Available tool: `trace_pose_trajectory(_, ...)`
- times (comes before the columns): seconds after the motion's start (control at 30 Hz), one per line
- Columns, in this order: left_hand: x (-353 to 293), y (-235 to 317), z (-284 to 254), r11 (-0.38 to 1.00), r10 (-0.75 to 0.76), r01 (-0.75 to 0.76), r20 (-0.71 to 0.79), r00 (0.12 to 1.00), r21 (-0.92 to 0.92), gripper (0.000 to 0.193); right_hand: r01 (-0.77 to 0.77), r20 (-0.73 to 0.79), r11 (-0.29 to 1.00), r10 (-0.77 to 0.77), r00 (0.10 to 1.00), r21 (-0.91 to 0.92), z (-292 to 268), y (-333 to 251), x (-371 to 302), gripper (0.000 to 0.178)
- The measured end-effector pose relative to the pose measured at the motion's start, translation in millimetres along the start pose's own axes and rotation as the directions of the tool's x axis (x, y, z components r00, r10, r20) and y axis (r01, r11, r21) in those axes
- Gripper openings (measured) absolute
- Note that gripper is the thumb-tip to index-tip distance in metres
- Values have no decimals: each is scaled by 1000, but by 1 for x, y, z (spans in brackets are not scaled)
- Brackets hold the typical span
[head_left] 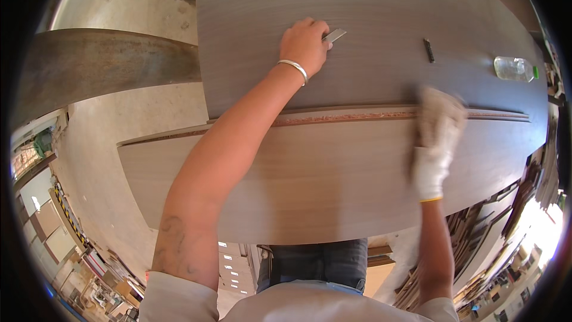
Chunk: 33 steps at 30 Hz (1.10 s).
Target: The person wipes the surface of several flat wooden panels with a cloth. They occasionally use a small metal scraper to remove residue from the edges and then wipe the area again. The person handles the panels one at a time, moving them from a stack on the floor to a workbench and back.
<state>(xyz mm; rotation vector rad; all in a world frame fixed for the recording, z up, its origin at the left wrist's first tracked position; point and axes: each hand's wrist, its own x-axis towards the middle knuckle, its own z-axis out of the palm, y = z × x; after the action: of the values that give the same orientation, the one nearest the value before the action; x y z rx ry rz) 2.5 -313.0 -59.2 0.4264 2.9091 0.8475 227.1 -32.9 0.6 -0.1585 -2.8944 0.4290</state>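
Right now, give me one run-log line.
left hand: holds flat metal tool | gloved right hand: blurred over panel edge, contact unclear | bottle: right of both hands

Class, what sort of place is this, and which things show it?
Probably a woodworking workshop: a large wood-grained panel lies before the person, many boards are piled at lower right, and the gloved right hand suggests manual work.

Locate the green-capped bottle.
In the head view, the bottle is at the right, near the edge of the dark panel, right of the small black object.
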Motion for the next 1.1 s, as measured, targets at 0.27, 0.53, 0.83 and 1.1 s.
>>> trace_pose_trajectory(0.27, -164, -80, -96, 926, -378, 299, -520, 766, -232, 27, 462, -63, 660, -534, 843, 592, 83, -229, 18, 32)
trace_pose_trajectory(0.53, -383, -18, -71, 791, -398, 500, -324, 858, 352, 63, 230, 230, 969, -245, 942, 91, -29, -2, 22, 41)
trace_pose_trajectory(0.83, -374, -30, -70, 787, -463, 544, -304, 832, 290, 65, 442, 212, 705, -633, 745, 555, 92, -306, 20, 59)
trace_pose_trajectory(1.1, -381, -41, -70, 808, -459, 532, -297, 837, 253, 66, 627, 84, 542, -789, 608, 560, 147, -445, 15, 40)
